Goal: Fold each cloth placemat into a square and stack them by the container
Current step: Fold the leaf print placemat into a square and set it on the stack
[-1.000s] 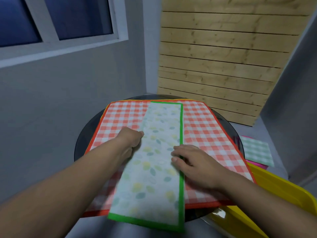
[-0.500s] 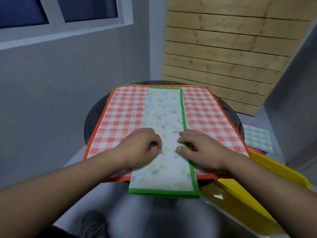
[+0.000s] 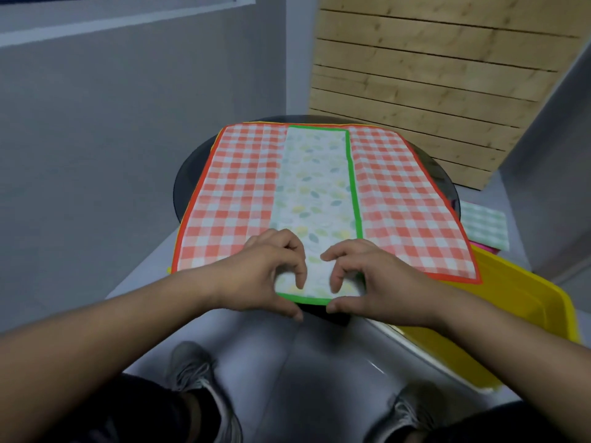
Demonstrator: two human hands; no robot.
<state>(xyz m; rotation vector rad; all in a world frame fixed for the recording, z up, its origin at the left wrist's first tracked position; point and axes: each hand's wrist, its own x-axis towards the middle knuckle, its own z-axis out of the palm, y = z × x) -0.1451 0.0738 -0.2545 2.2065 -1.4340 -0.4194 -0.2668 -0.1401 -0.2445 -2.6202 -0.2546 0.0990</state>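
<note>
The leaf mat [image 3: 315,193] lies as a long narrow strip, already folded lengthwise, down the middle of the red check mat [image 3: 399,199], which is spread flat over the round table [image 3: 188,174]. Its near end hangs just past the table edge, and both hands are on it there. The left hand [image 3: 265,270] and right hand [image 3: 374,276] each pinch the green-edged near end, fingers on top and thumbs tucked under, so both grips are closed on the strip. To my eye they are set to carry that end away toward the far end, which should bring the strip down to a square.

So this mat looks about half done: one fold in, one to go, then it goes on the stack. A green check mat [image 3: 484,228] already sits folded on the right, just beyond the yellow bin [image 3: 524,302], with something pink under it. The red check mat is not folded at all, and yellow edges peeping out beneath it suggest at least one more waiting
</note>
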